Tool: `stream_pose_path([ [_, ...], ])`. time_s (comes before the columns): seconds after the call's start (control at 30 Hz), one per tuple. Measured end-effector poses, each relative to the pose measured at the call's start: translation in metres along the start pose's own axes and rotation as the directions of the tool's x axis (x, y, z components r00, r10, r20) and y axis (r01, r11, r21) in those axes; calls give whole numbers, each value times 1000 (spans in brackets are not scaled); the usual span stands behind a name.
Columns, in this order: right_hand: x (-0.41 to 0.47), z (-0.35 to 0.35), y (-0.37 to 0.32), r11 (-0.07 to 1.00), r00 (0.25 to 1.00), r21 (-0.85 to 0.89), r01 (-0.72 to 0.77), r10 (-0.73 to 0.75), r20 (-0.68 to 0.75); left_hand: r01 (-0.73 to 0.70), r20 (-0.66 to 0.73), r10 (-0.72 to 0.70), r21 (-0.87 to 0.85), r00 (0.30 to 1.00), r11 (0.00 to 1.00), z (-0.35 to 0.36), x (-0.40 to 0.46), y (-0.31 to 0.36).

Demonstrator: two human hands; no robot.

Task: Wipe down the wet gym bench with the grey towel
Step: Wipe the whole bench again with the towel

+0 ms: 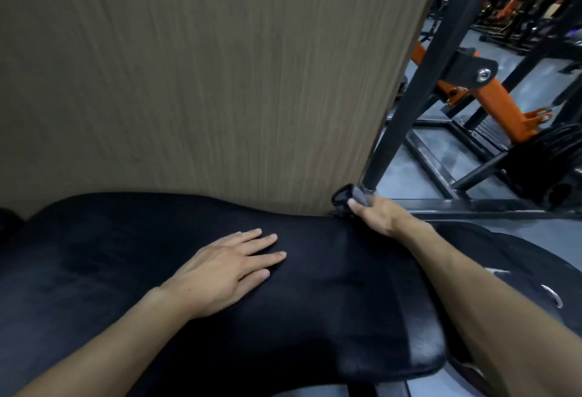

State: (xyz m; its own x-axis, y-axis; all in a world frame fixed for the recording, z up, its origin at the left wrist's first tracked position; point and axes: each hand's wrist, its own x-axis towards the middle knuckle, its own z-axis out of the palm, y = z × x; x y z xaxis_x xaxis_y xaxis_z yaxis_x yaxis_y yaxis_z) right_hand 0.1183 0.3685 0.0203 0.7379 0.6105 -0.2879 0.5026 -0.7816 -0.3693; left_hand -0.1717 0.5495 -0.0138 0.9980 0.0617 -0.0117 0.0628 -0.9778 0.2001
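item: gym bench, black padded, lying across my view, its far edge against a wood-grain wall panel. surface reads dark and blurred; i cannot pick out wet from dry patches on it.

item: grey towel, bunched small at the bench's far right corner, just beside a black frame post.

item: right hand, fingers curled round the towel, holding it at that corner.

item: left hand, flat and relaxed, fingers straight, resting on the pad near mid-bench; grasps nothing.

status, my judgement: wiping under way at the far corner. the broad pad near me and to the left shows no towel contact; i would count it as still to do.
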Motion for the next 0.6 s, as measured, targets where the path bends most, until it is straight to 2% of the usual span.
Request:
stream_pose_path([
  [0.1,3,14,-23,994,1000,-109,20,-18,14,75,-19,-74,27,997,997,-5,-27,-23],
  [0.27,1,61,-135,964,967,-88,253,-248,62,139,-34,-138,37,990,990,-10,-53,-54],
  [0.37,-3,62,-144,960,959,-6,280,-279,47,138,-51,-137,-2,989,990,-8,-56,-61],
  [0.43,-1,50,-117,978,977,13,209,-209,32,137,-70,-137,-16,988,991,-5,-57,-61],
  [0.53,-2,36,-83,989,999,-142,33,-31,15,127,-85,-128,-21,988,992,-1,-56,-59],
  [0.6,-2,42,-97,980,1000,-197,8,-7,7,127,-95,-129,-27,987,992,-1,-55,-61],
])
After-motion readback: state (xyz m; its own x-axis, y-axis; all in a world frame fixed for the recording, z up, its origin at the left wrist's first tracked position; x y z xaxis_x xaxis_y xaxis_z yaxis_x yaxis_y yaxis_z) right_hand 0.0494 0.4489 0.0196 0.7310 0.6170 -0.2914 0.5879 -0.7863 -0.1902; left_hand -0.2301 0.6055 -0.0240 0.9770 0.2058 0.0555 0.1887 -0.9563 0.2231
